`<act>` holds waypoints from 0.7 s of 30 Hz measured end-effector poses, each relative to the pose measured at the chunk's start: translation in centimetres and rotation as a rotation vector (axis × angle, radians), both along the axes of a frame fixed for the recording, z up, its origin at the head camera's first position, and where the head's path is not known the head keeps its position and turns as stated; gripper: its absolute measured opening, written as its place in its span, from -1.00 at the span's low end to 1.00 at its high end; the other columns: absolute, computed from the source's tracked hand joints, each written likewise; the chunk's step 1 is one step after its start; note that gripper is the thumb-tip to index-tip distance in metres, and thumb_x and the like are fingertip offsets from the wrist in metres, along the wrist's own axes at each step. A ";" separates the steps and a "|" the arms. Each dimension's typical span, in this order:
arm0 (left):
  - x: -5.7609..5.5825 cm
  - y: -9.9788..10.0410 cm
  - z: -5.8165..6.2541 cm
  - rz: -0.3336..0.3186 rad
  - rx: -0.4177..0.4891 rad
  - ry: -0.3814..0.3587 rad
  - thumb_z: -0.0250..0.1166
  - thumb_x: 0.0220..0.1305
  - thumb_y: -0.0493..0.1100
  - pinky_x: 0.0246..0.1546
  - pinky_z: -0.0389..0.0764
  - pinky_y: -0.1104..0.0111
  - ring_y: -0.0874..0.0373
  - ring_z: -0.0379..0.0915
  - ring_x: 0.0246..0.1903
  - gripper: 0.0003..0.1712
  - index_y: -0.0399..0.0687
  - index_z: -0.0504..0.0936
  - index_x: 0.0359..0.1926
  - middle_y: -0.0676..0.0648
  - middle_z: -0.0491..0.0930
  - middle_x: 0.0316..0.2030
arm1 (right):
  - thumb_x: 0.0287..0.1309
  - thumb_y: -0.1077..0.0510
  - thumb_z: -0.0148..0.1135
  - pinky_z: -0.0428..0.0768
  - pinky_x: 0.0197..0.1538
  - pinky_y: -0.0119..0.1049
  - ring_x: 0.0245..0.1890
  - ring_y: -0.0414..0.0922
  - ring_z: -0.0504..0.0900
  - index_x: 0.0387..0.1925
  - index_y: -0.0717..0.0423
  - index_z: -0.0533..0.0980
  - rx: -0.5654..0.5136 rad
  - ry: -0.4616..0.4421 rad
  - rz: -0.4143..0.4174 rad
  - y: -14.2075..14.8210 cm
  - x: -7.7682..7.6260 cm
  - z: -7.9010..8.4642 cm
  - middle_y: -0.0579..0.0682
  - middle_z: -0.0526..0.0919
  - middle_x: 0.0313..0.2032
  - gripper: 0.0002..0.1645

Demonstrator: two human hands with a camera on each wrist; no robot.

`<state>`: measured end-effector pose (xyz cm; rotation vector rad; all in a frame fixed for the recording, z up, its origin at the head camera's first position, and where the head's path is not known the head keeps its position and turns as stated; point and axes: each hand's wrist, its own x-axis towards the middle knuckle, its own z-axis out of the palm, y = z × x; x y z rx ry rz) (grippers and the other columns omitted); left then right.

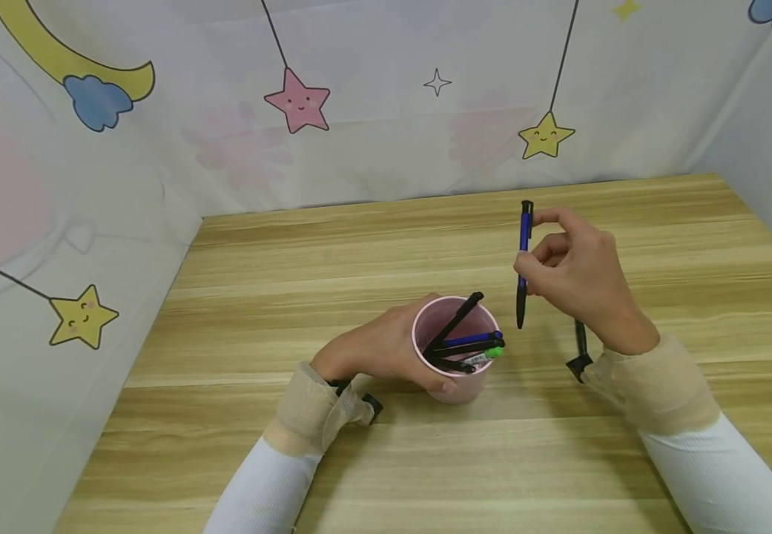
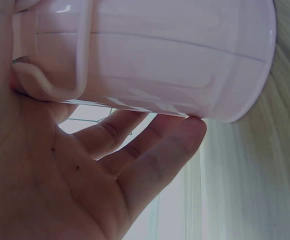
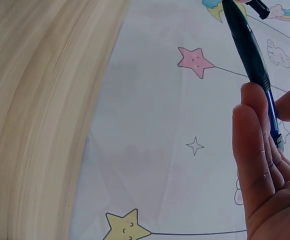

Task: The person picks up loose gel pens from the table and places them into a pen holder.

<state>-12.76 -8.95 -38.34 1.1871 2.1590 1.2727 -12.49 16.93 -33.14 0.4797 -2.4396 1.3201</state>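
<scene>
A pink cup (image 1: pixel 460 387) stands on the table, and my left hand (image 1: pixel 386 345) curls round its left side, thumb at the front. In the left wrist view the fingertips (image 2: pixel 192 131) touch the cup wall (image 2: pixel 150 60), which has a raised loop near one end. Several pens (image 1: pixel 455 326) lean inside the cup, one blue and black, others black, along with one white pen with a green end (image 1: pixel 494 353). Right of the cup and above the table, my right hand (image 1: pixel 582 274) pinches a blue pen (image 1: pixel 523 233) with a black lower end, held nearly upright, tip down.
The wood-grain table (image 1: pixel 259 297) meets a printed fabric wall (image 1: pixel 386 148) with stars at the back, and more fabric rises at the left and right sides. Small black camera mounts (image 1: pixel 581 363) stick out from the tan wraps on both wrists.
</scene>
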 end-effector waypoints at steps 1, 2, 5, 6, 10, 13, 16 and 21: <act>0.0 0.0 0.0 -0.001 0.002 -0.003 0.53 -0.32 0.14 0.07 0.43 0.30 0.29 0.34 0.01 0.02 0.23 0.27 0.25 0.14 0.45 0.05 | 0.01 0.33 0.14 0.57 -0.63 -0.43 -0.74 -0.18 0.55 0.03 0.13 0.38 -0.013 0.001 0.007 -0.2 0.2 0.3 0.00 0.61 -0.65 -0.53; 0.0 0.0 0.1 -0.004 0.002 -0.007 0.54 -0.32 0.13 0.07 0.42 0.30 0.29 0.34 0.02 0.02 0.22 0.27 0.25 0.14 0.45 0.05 | 0.00 0.34 0.14 0.57 -0.63 -0.44 -0.74 -0.16 0.55 0.02 0.17 0.38 -0.024 0.004 0.012 -0.4 0.5 0.7 0.03 0.61 -0.65 -0.54; 0.3 0.0 0.8 -0.008 0.004 -0.021 0.54 -0.31 0.06 0.08 0.41 0.27 0.26 0.35 0.02 0.01 0.14 0.28 0.25 0.09 0.46 0.05 | -0.01 0.38 0.11 0.57 -0.62 -0.45 -0.74 -0.12 0.56 -0.01 0.25 0.37 -0.048 0.013 0.023 -0.8 1.1 1.5 0.11 0.60 -0.65 -0.56; 0.5 0.0 1.2 -0.008 0.006 -0.025 0.53 -0.30 0.04 0.09 0.42 0.27 0.25 0.35 0.02 0.00 0.11 0.29 0.25 0.08 0.47 0.05 | -0.01 0.39 0.11 0.56 -0.62 -0.46 -0.74 -0.11 0.55 -0.01 0.26 0.37 -0.053 0.016 0.024 -0.9 1.2 1.6 0.13 0.60 -0.65 -0.57; 1.1 0.0 2.5 -0.007 0.007 -0.036 0.52 -0.27 -0.05 0.08 0.43 0.21 0.18 0.37 0.01 -0.03 -0.01 0.30 0.24 -0.01 0.48 0.04 | -0.01 0.41 0.10 0.56 -0.63 -0.45 -0.75 -0.07 0.55 -0.03 0.30 0.35 -0.096 0.018 0.043 -1.0 1.4 1.9 0.18 0.59 -0.65 -0.58; 1.4 0.1 3.1 -0.007 0.009 -0.040 0.53 -0.27 -0.11 0.08 0.43 0.15 0.11 0.37 0.01 -0.04 -0.08 0.30 0.23 -0.08 0.48 0.04 | -0.02 0.42 0.11 0.57 -0.64 -0.44 -0.76 -0.04 0.54 -0.05 0.30 0.34 -0.134 0.022 0.065 -1.0 1.3 1.8 0.19 0.58 -0.65 -0.59; 1.4 0.1 3.1 -0.008 0.000 -0.034 0.52 -0.27 -0.11 0.08 0.43 0.16 0.12 0.37 0.01 -0.04 -0.08 0.30 0.24 -0.07 0.48 0.04 | -0.03 0.43 0.11 0.57 -0.64 -0.43 -0.76 -0.03 0.54 -0.06 0.30 0.34 -0.151 0.033 0.075 -0.9 1.3 1.7 0.18 0.58 -0.66 -0.59; 1.4 0.1 3.0 -0.006 0.004 -0.034 0.54 -0.29 -0.12 0.07 0.43 0.14 0.10 0.38 0.01 -0.03 -0.07 0.30 0.23 -0.08 0.48 0.04 | -0.03 0.44 0.11 0.58 -0.64 -0.41 -0.76 -0.04 0.54 -0.06 0.30 0.34 -0.165 0.051 0.075 -1.0 1.2 1.7 0.17 0.58 -0.67 -0.58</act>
